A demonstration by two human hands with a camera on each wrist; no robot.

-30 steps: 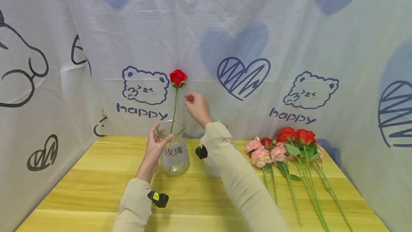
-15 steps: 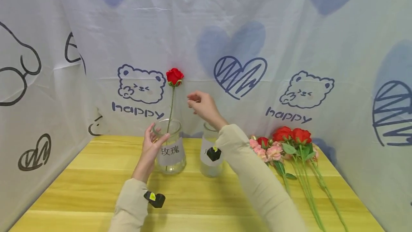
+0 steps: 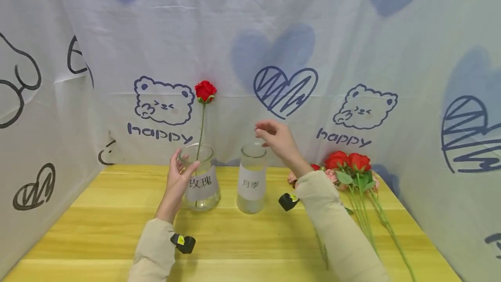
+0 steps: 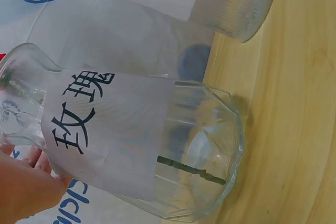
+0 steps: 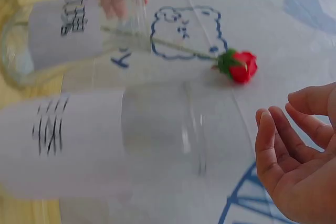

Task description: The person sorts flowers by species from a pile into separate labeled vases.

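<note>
Head: L hand (image 3: 177, 176) grips neck of wide glass vase (image 3: 198, 177), far-centre on table (image 3: 98, 221); one red rose (image 3: 205, 91) upright inside. R hand (image 3: 275, 139) hovers above narrow vase (image 3: 252, 178) just right, fingers loosely curled, holding nothing. Flower pile (image 3: 349, 165) far right.
L wrist: fingers (image 4: 26, 190) on wide vase; stem (image 4: 191, 170) at bottom.
R wrist: fingers (image 5: 278, 153) relaxed, apart.

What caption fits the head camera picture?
Left hand holds a glass vase with one red rose; right hand hovers empty.
</note>
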